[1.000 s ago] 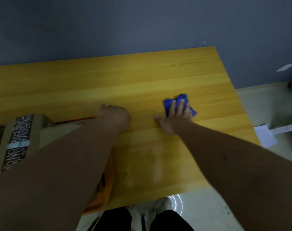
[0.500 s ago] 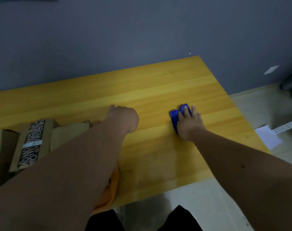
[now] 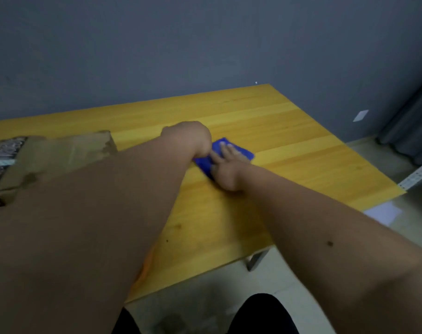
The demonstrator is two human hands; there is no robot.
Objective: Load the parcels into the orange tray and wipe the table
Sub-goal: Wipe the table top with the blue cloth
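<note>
With parcels (image 3: 60, 150) already boxed at the left, right hand (image 3: 225, 165) presses straight, spread fingers flat on the blue cloth (image 3: 239, 151) to wipe the table (image 3: 289, 141), while left hand (image 3: 188, 136) sits knuckled beside it, finger state hidden.

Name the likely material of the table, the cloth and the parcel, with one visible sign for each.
Table: probably wood or wood-look laminate, with yellow plank lines and grain.
Cloth: soft blue fabric, lying flat under the right hand.
Parcel: brown cardboard, matt, with a scuffed corner.
</note>
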